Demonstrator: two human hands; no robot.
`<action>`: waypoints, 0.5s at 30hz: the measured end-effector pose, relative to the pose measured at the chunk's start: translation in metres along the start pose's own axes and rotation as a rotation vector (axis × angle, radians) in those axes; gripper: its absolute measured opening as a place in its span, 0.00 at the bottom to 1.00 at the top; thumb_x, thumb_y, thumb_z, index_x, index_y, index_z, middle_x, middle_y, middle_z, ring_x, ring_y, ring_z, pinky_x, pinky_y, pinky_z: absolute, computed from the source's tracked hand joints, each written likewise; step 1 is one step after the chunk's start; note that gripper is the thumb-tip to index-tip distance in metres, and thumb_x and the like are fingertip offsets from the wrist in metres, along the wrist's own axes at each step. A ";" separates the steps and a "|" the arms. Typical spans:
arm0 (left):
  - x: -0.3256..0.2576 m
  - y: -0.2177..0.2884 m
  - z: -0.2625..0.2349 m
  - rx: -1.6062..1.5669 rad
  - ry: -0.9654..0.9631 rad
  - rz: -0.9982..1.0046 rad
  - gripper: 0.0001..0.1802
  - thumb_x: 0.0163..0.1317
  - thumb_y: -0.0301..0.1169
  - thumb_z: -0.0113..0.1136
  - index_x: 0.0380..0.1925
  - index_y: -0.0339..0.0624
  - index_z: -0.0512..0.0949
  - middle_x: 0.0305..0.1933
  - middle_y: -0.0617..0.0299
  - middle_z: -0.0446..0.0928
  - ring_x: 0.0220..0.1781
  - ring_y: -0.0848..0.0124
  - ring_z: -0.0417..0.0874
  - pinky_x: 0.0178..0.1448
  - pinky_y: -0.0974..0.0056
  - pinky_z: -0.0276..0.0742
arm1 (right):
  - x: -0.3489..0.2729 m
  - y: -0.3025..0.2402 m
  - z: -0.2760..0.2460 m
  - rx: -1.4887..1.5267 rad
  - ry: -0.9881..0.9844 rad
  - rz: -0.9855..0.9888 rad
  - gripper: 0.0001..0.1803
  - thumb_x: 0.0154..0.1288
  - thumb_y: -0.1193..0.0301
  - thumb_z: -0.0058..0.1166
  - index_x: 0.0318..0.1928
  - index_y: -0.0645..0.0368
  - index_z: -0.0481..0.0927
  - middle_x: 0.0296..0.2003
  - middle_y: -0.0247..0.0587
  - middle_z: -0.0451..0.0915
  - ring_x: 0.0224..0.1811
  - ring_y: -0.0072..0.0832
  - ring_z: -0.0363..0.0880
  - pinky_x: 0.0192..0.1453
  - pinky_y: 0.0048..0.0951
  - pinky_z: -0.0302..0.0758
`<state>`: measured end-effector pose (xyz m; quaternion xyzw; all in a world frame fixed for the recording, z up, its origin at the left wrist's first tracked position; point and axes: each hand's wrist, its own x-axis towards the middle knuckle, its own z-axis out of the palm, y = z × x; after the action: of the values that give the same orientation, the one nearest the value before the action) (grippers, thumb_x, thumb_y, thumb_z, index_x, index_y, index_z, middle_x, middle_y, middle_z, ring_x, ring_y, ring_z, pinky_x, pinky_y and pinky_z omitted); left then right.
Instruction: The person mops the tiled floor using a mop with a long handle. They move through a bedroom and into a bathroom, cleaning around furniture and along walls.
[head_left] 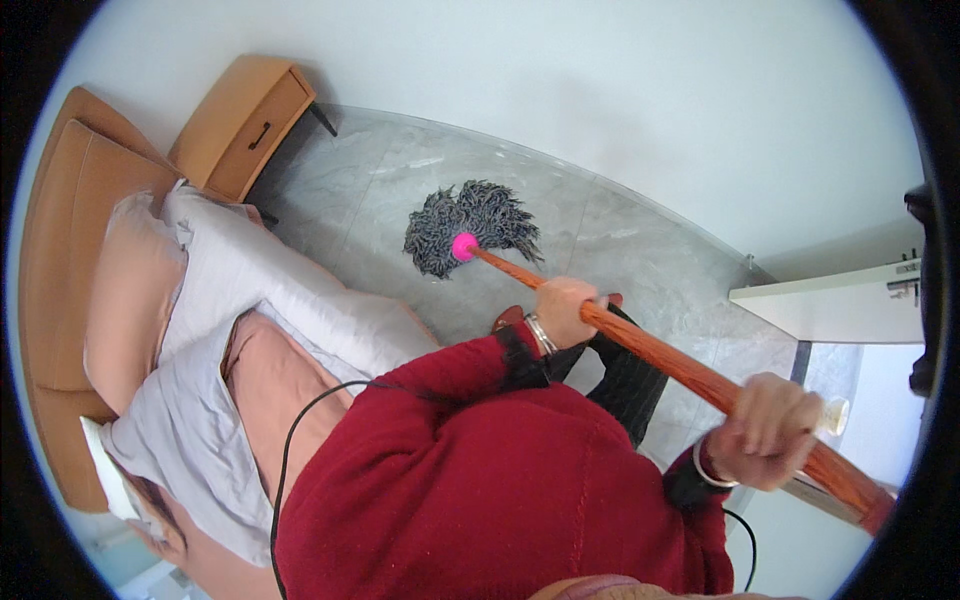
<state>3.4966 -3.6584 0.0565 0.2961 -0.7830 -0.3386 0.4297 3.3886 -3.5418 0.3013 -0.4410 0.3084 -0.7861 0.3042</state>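
Both my hands are closed around the reddish-brown pole of a mop (520, 270). My left hand (566, 312) grips the pole lower down, nearer the mop head. Higher up, toward the lower right of the view, my right hand (765, 432) is wrapped round the same pole. At its far end the pole runs into a pink round joint (464, 247). Dark grey shaggy strands (497, 215) spread out around that joint and lie flat on the tiled floor (390, 165). The pole's upper end reaches past my right hand toward the lower right rim.
To the left stands a bed with a brown headboard (60, 300), grey bedding (230, 250) and a pink pillow (138, 290). A brown nightstand (250, 125) is against the wall at the far left. An open white door (840, 305) juts in at right. A black cable (283, 470) hangs beside me.
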 end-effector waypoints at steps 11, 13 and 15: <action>0.022 -0.037 0.013 0.006 -0.065 0.067 0.15 0.49 0.30 0.64 0.13 0.43 0.68 0.16 0.54 0.69 0.20 0.53 0.74 0.25 0.54 0.67 | 0.039 0.025 -0.042 0.013 -0.200 -0.003 0.19 0.61 0.73 0.57 0.18 0.50 0.61 0.10 0.24 0.67 0.08 0.16 0.66 0.14 0.19 0.67; 0.022 -0.033 0.016 -0.017 -0.105 0.048 0.17 0.51 0.30 0.65 0.12 0.41 0.67 0.15 0.53 0.68 0.19 0.52 0.73 0.24 0.55 0.66 | 0.043 0.025 -0.057 0.061 -0.228 0.028 0.17 0.62 0.73 0.55 0.20 0.51 0.63 0.10 0.25 0.69 0.08 0.15 0.67 0.14 0.18 0.68; 0.022 -0.029 0.018 -0.087 -0.183 -0.014 0.16 0.52 0.31 0.65 0.13 0.41 0.68 0.16 0.53 0.68 0.20 0.51 0.73 0.25 0.54 0.67 | 0.045 0.024 -0.073 0.136 -0.212 0.030 0.17 0.62 0.73 0.54 0.19 0.51 0.63 0.10 0.25 0.69 0.08 0.14 0.67 0.15 0.18 0.70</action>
<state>3.4763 -3.6873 0.0368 0.2505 -0.8014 -0.4010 0.3664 3.3104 -3.5754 0.2753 -0.4954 0.2268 -0.7494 0.3762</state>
